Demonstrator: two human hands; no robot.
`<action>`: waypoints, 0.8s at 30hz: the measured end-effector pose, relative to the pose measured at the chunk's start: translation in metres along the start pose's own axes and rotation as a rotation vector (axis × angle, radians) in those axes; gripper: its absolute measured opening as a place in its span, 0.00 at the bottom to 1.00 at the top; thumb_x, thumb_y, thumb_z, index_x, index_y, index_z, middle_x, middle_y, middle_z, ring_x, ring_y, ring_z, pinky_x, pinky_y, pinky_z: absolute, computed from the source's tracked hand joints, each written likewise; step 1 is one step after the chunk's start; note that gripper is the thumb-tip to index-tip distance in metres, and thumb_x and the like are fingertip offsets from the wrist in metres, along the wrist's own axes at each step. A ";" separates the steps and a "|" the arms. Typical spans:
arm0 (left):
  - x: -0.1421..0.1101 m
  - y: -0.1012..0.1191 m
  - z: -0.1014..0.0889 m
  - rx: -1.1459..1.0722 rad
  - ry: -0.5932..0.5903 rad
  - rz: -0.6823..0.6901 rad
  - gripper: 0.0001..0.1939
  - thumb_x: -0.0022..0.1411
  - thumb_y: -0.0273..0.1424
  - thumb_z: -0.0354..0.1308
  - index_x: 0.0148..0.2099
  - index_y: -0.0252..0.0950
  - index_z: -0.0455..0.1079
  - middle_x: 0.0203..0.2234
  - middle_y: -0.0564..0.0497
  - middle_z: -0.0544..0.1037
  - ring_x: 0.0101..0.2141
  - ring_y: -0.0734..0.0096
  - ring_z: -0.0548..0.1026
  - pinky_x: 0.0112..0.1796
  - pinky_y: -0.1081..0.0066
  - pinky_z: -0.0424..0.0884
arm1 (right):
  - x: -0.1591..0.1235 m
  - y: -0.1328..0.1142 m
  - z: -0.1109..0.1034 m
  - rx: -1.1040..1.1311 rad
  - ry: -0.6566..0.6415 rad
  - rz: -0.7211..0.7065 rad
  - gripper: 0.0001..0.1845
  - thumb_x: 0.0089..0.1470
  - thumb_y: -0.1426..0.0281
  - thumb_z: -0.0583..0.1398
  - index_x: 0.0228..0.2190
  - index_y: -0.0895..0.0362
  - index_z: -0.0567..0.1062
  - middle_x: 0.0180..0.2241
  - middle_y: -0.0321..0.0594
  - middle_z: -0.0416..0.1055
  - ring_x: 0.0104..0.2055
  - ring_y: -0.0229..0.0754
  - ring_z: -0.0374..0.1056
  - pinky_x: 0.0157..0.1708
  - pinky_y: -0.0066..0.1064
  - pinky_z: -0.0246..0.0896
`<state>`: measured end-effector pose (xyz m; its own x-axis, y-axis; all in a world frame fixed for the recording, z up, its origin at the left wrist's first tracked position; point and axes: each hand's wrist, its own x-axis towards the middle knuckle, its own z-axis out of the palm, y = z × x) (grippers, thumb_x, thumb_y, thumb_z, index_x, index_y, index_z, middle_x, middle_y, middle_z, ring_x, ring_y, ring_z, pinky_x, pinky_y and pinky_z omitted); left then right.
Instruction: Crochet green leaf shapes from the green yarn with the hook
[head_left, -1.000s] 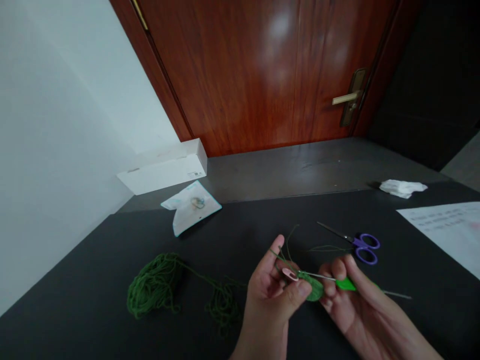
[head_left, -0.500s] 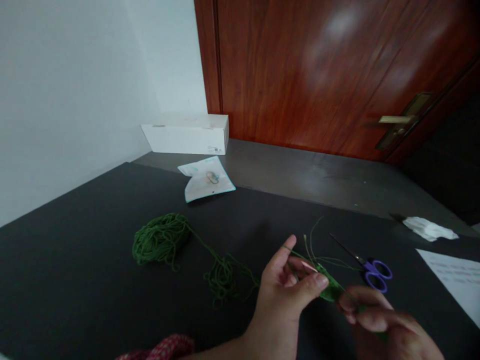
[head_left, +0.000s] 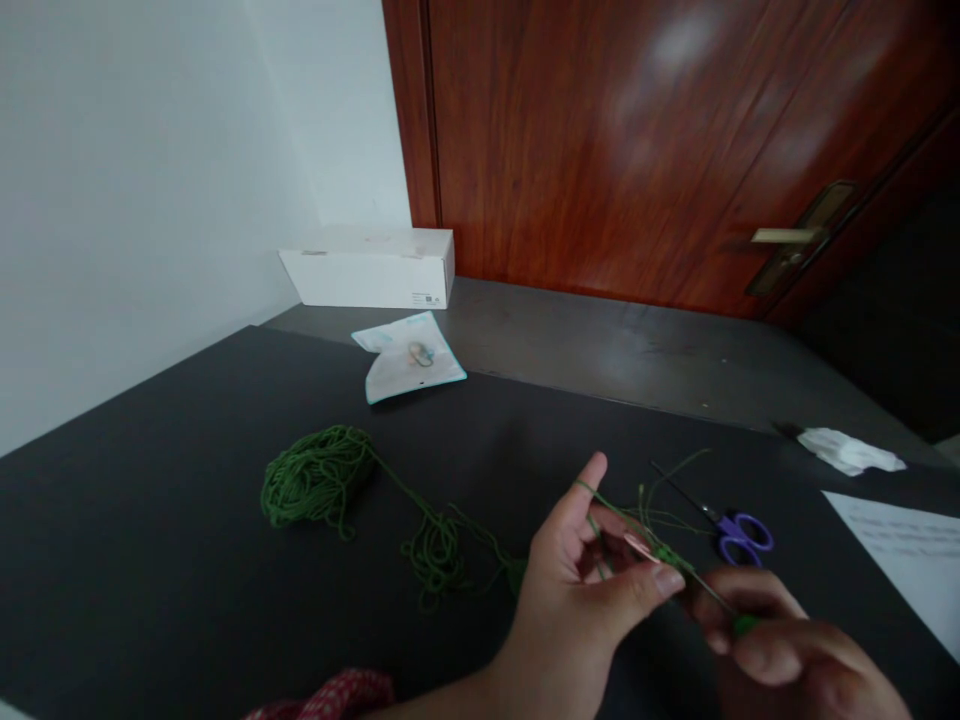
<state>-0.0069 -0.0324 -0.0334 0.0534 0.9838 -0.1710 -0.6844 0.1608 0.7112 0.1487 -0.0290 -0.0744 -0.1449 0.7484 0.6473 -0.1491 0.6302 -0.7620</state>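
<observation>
My left hand [head_left: 576, 580] pinches a small green crochet piece [head_left: 664, 555] between thumb and fingers. A strand of green yarn [head_left: 598, 493] passes over its raised index finger. In my right hand [head_left: 795, 635] is a crochet hook [head_left: 744, 625] with a green handle; its thin metal shaft reaches to the crochet piece. Where the hook's tip meets the stitches is too small to make out. Loose yarn ends stick up beyond the piece. A green yarn skein [head_left: 316, 480] lies to the left, its strand running through a loose tangle [head_left: 435, 550] toward my left hand.
Purple-handled scissors [head_left: 739, 537] lie just beyond my right hand. A crumpled white tissue [head_left: 849, 452] and a printed sheet [head_left: 904, 555] are at the right. Farther back are a white plastic pouch [head_left: 394, 378] and a white box [head_left: 360, 280] against the wall.
My left hand and the crochet piece have moved slightly right, and the piece has tilted. My right hand has shifted a little right, showing more of the hook's shaft. The loose yarn ends have swung right.
</observation>
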 end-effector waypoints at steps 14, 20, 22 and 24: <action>0.002 0.008 -0.004 0.484 0.023 0.058 0.49 0.49 0.22 0.66 0.69 0.35 0.48 0.28 0.57 0.72 0.32 0.72 0.70 0.40 0.68 0.65 | 0.012 -0.020 -0.013 -0.082 -0.065 0.323 0.17 0.63 0.64 0.54 0.26 0.54 0.76 0.29 0.41 0.70 0.32 0.43 0.67 0.31 0.31 0.64; 0.005 0.011 -0.001 0.286 0.009 -0.073 0.54 0.44 0.24 0.71 0.69 0.33 0.47 0.27 0.57 0.71 0.29 0.75 0.69 0.35 0.71 0.65 | 0.005 -0.018 -0.004 -0.084 0.025 0.271 0.17 0.60 0.60 0.57 0.25 0.54 0.76 0.29 0.41 0.70 0.31 0.45 0.68 0.29 0.33 0.63; 0.005 0.013 -0.001 0.252 0.003 -0.100 0.55 0.43 0.25 0.73 0.69 0.33 0.49 0.27 0.58 0.71 0.30 0.75 0.69 0.36 0.71 0.65 | 0.007 -0.018 -0.004 -0.047 0.009 0.296 0.17 0.61 0.60 0.56 0.25 0.54 0.75 0.28 0.41 0.70 0.31 0.44 0.67 0.29 0.32 0.64; 0.005 0.014 -0.002 0.267 -0.015 -0.093 0.55 0.43 0.25 0.73 0.69 0.34 0.49 0.27 0.58 0.71 0.30 0.75 0.69 0.37 0.71 0.65 | 0.012 -0.018 -0.005 0.016 -0.018 0.320 0.18 0.63 0.60 0.54 0.25 0.54 0.75 0.27 0.40 0.69 0.30 0.43 0.67 0.30 0.31 0.65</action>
<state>-0.0181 -0.0257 -0.0259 0.1192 0.9646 -0.2354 -0.4599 0.2638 0.8479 0.1548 -0.0305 -0.0530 -0.2038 0.9042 0.3753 -0.1088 0.3600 -0.9266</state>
